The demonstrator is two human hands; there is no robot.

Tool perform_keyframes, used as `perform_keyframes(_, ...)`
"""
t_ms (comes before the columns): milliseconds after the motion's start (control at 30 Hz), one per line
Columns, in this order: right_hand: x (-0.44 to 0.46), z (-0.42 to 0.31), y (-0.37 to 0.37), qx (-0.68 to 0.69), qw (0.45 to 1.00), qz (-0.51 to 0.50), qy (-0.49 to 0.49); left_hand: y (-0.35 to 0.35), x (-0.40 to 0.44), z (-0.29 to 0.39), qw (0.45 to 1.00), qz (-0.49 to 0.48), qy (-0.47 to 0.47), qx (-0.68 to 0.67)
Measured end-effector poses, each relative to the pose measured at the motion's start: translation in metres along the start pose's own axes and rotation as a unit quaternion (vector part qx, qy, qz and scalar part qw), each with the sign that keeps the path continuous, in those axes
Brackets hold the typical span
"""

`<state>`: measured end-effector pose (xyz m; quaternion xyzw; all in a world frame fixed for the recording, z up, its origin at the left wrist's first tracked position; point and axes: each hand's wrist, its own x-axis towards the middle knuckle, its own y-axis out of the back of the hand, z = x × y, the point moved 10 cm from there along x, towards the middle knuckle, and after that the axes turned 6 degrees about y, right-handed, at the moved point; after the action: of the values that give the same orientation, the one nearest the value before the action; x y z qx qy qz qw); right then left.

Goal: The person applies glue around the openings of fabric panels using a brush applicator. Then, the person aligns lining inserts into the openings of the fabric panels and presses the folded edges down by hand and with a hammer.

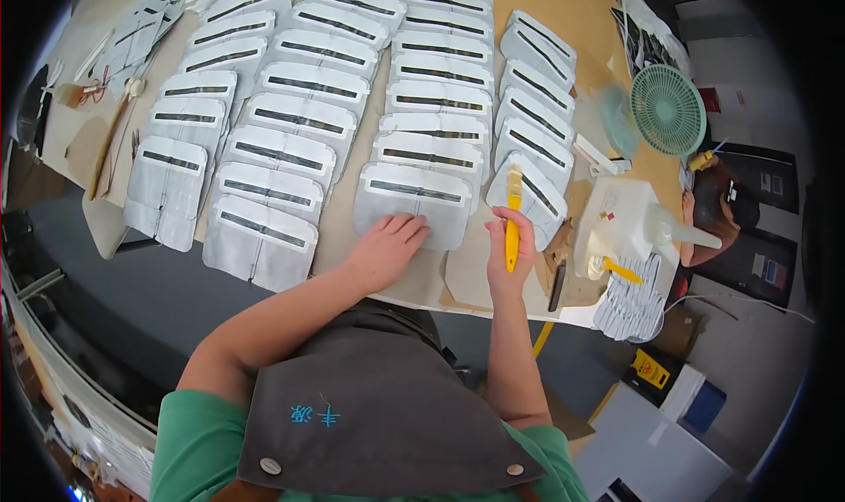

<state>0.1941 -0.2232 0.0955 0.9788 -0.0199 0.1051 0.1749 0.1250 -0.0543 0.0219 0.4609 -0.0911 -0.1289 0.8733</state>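
My left hand [385,254] lies with fingers stretched out on the lower edge of a flat grey panel [414,208] with a white band and a dark slot. This panel is the nearest one in an overlapping column. My right hand [505,276] grips a paintbrush [513,225] by its yellow handle, with the pale bristles pointing away from me. Those bristles appear over the front panel [541,216] of the right-hand column; I cannot tell whether they touch it. Similar panels [260,238] overlap in columns to the left.
At right stand a whitish plastic container [613,210], a second yellow-handled brush [622,271] and a stack of thin pale pieces [630,301]. A dark-handled tool [557,287] lies near the table's edge. Farther off are a green basket [668,110] and another person [715,204].
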Motion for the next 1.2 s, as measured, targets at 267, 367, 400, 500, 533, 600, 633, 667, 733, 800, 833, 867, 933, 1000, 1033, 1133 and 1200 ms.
perform_keyframes(267,-0.024,0.058,0.132,0.042,0.979,0.09,-0.177,-0.02,-0.017,-0.003,0.999,-0.018,-0.036,0.022)
perform_keyframes(367,-0.045,0.066,0.245,0.113,0.932,0.274,-0.206,-0.021,-0.016,-0.008,0.999,-0.019,-0.033,0.035)
perform_keyframes(400,-0.053,0.077,0.286,0.13,0.924,0.308,-0.187,-0.02,-0.017,-0.009,0.999,-0.016,-0.032,0.035)
perform_keyframes(500,-0.042,0.061,0.331,0.059,0.939,0.308,-0.144,-0.018,-0.016,-0.01,0.999,-0.013,-0.031,0.041)
perform_keyframes(533,-0.036,0.064,0.342,0.011,0.946,0.287,-0.149,-0.019,-0.016,-0.01,0.999,-0.015,-0.026,0.041)
perform_keyframes(600,-0.022,0.083,0.352,0.004,0.951,0.276,-0.139,-0.019,-0.016,-0.01,0.999,-0.009,-0.026,0.043)
perform_keyframes(633,-0.015,0.093,0.355,-0.013,0.95,0.277,-0.14,-0.018,-0.016,-0.01,0.999,-0.005,-0.024,0.042)
perform_keyframes(667,-0.007,0.103,0.357,-0.03,0.95,0.278,-0.141,-0.018,-0.015,-0.01,0.999,-0.004,-0.021,0.048)
perform_keyframes(733,0.004,0.123,0.353,-0.026,0.948,0.28,-0.149,-0.017,-0.016,-0.008,0.998,0.01,-0.027,0.055)
perform_keyframes(800,0.018,0.137,0.342,-0.081,0.962,0.214,-0.151,-0.017,-0.016,-0.007,0.997,0.013,-0.026,0.067)
perform_keyframes(833,0.022,0.143,0.34,-0.091,0.963,0.213,-0.135,-0.016,-0.015,-0.006,0.997,0.018,-0.028,0.074)
perform_keyframes(867,0.022,0.148,0.341,-0.089,0.964,0.211,-0.136,-0.017,-0.015,-0.005,0.997,0.017,-0.025,0.076)
perform_keyframes(933,0.028,0.144,0.333,-0.177,0.959,0.164,-0.147,-0.016,-0.015,-0.003,0.995,0.013,-0.026,0.095)
perform_keyframes(1000,0.031,0.141,0.329,-0.211,0.955,0.138,-0.155,-0.016,-0.015,-0.003,0.995,0.011,-0.022,0.099)
perform_keyframes(1033,0.033,0.141,0.327,-0.245,0.949,0.113,-0.161,-0.016,-0.015,-0.003,0.995,0.01,-0.021,0.102)
perform_keyframes(1133,0.041,0.136,0.33,-0.28,0.942,0.111,-0.148,-0.016,-0.014,-0.002,0.994,0.015,-0.019,0.104)
perform_keyframes(1200,0.043,0.135,0.328,-0.294,0.935,0.107,-0.167,-0.016,-0.014,-0.002,0.994,0.015,-0.018,0.107)
